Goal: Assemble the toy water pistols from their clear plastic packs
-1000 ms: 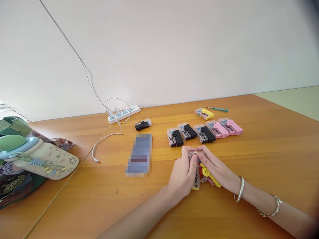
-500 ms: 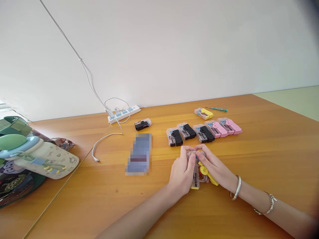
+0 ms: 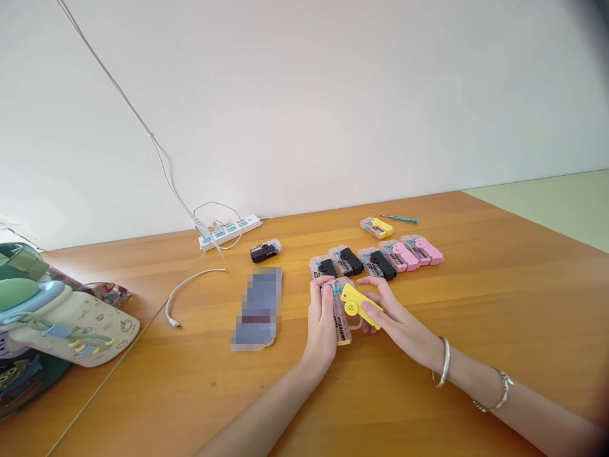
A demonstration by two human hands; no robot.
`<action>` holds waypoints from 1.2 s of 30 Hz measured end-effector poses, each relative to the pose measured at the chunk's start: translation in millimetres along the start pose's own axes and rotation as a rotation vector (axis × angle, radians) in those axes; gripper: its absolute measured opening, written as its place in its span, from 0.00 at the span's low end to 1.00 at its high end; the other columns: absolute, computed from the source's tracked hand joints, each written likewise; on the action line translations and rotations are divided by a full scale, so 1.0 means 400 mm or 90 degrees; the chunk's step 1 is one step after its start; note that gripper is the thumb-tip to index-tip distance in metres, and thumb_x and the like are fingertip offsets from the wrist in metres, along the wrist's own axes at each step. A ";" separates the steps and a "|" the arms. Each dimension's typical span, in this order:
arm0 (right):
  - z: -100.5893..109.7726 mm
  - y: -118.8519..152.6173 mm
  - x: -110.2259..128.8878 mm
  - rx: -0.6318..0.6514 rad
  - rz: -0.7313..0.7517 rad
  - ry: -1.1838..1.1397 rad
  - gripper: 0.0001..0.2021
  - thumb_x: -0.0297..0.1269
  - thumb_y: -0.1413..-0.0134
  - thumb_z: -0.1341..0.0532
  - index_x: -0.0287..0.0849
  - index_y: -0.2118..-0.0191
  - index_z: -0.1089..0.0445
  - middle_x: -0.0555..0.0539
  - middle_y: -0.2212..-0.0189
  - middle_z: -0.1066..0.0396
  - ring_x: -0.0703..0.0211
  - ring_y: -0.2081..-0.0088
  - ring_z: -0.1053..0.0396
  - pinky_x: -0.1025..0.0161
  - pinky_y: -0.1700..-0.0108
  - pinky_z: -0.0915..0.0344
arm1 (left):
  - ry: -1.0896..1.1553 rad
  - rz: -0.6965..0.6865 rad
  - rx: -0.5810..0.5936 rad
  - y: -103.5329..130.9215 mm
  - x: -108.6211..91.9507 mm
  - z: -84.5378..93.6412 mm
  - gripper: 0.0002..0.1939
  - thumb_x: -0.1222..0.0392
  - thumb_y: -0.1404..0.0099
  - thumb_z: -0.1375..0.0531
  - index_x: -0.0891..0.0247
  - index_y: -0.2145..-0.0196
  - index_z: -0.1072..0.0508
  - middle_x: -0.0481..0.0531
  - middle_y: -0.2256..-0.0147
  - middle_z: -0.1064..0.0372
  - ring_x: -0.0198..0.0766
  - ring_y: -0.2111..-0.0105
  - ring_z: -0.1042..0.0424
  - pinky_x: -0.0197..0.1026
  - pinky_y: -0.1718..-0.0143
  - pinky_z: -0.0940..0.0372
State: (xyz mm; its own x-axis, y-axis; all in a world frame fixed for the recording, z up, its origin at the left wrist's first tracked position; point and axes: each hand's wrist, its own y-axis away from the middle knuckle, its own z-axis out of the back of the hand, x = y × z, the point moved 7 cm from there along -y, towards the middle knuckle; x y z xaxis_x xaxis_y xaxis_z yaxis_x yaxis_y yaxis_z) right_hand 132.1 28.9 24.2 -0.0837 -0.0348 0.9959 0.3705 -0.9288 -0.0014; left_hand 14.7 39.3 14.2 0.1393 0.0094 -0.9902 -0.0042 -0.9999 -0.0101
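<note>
Over the table (image 3: 166, 393), the left hand (image 3: 320, 325) curls around a clear water gun (image 3: 341, 312); the right hand (image 3: 391, 315), loosely bent, pinches its yellow handle (image 3: 353, 307), which juts out, seemingly partway folded. Beyond, five guns (image 3: 378, 264) in a row, another yellow gun (image 3: 381, 228) and a lone black gun (image 3: 264, 253) already lie folded.

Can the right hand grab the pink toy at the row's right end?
Probably yes: nothing visible blocks the right hand from that pink toy, but it likely must let go of the yellow water gun first.
</note>
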 end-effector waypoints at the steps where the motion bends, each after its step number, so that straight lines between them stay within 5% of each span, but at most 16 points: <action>1: -0.005 0.003 0.003 0.006 0.008 0.005 0.19 0.50 0.41 0.52 0.47 0.49 0.53 0.49 0.63 0.35 0.64 0.71 0.36 0.60 0.63 0.35 | -0.001 0.004 -0.003 0.000 0.000 0.002 0.15 0.46 0.35 0.54 0.57 0.57 0.42 0.45 0.71 0.36 0.32 0.76 0.34 0.33 0.75 0.36; 14: -0.043 0.028 -0.008 0.022 0.100 0.170 0.29 0.43 0.39 0.52 0.46 0.38 0.68 0.42 0.53 0.36 0.54 0.57 0.33 0.53 0.54 0.36 | -0.161 -0.020 -0.028 0.010 0.006 0.011 0.18 0.45 0.33 0.59 0.55 0.54 0.40 0.47 0.69 0.34 0.36 0.71 0.34 0.39 0.67 0.38; 20: -0.055 0.032 -0.021 0.018 0.126 0.226 0.31 0.41 0.39 0.52 0.48 0.37 0.74 0.40 0.38 0.54 0.53 0.39 0.51 0.50 0.42 0.45 | -0.049 -0.028 -0.029 0.029 0.004 -0.006 0.16 0.47 0.32 0.58 0.55 0.51 0.46 0.50 0.59 0.37 0.37 0.63 0.35 0.39 0.60 0.38; 25: -0.066 0.033 -0.017 0.018 0.152 0.269 0.32 0.39 0.39 0.51 0.50 0.38 0.74 0.43 0.35 0.63 0.56 0.36 0.58 0.50 0.39 0.51 | -0.020 -0.008 0.001 0.036 0.008 -0.020 0.16 0.49 0.32 0.57 0.55 0.50 0.47 0.50 0.58 0.40 0.36 0.61 0.36 0.38 0.57 0.40; 30: -0.053 0.024 -0.007 0.007 0.194 0.373 0.40 0.36 0.46 0.45 0.49 0.37 0.75 0.39 0.37 0.57 0.52 0.40 0.48 0.50 0.44 0.42 | 0.010 0.022 0.041 0.034 0.010 -0.030 0.16 0.50 0.32 0.55 0.55 0.49 0.48 0.51 0.55 0.40 0.36 0.58 0.36 0.37 0.55 0.40; 36: -0.031 0.023 0.021 -0.064 0.367 0.600 0.43 0.35 0.52 0.40 0.47 0.36 0.68 0.40 0.38 0.54 0.48 0.38 0.53 0.47 0.42 0.45 | 0.022 -0.026 0.065 0.026 0.002 -0.039 0.15 0.53 0.33 0.51 0.59 0.50 0.44 0.54 0.50 0.40 0.38 0.49 0.39 0.38 0.48 0.43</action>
State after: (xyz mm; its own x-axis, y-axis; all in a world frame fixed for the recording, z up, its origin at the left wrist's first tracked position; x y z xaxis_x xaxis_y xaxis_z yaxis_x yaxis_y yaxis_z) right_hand 123.5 15.6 31.4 -0.6091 -0.6987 0.3753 0.5077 -0.7070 -0.4923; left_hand 30.1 28.7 15.3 0.1753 0.0479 -0.9833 -0.0991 -0.9929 -0.0660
